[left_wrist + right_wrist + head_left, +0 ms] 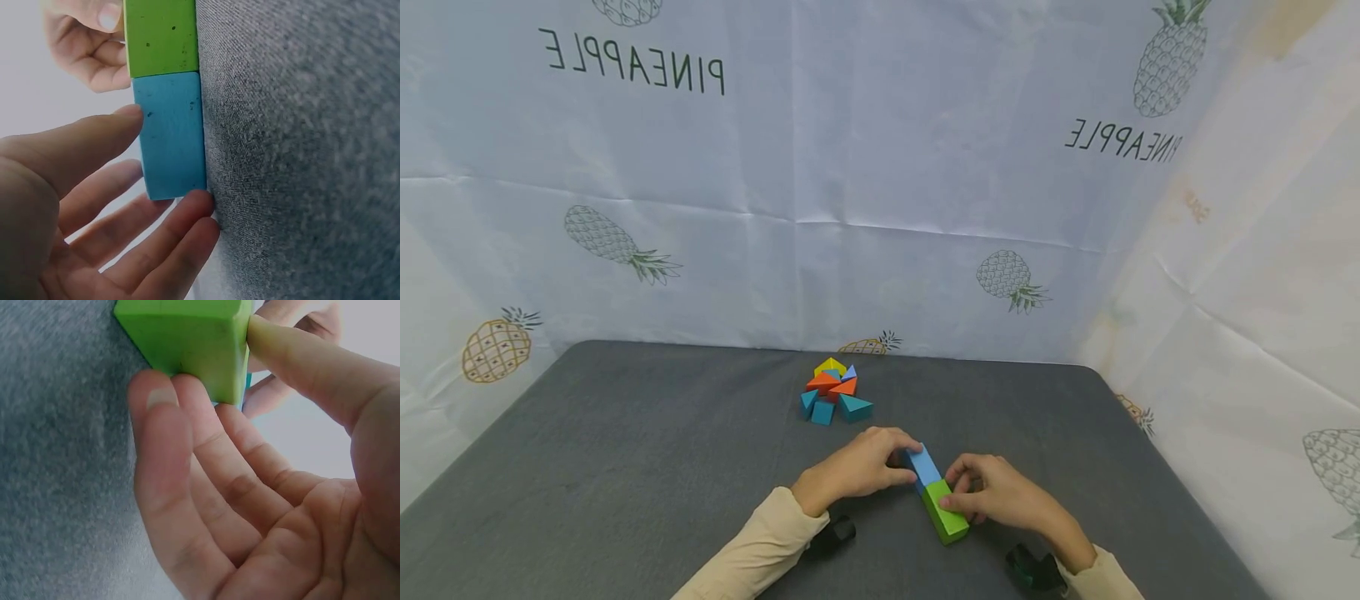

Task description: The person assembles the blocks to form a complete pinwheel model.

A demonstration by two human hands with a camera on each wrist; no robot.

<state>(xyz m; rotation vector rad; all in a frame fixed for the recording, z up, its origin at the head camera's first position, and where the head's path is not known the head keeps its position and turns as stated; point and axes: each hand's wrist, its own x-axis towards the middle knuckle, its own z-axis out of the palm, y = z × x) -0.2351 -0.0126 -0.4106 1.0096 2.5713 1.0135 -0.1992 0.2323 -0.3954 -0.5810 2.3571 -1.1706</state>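
Note:
Two blocks, one blue (923, 463) and one green (951, 521), lie end to end in a line on the dark grey table, their ends meeting. My left hand (867, 463) holds the blue block; in the left wrist view its thumb is on the top face and the fingers reach round the far end and side. The green block (194, 353) is held by my right hand (1003, 498), thumb on its top edge and fingertips along its side and near end. In the left wrist view the block faces (172, 137) show small dark specks.
Farther back on the table (700, 433) stands a cluster of several small blocks: yellow (829, 365), orange (823, 382) and teal (855, 407), some of them triangular. A pale pineapple-print cloth (880, 167) hangs behind the table. Dark wrist devices sit below both hands.

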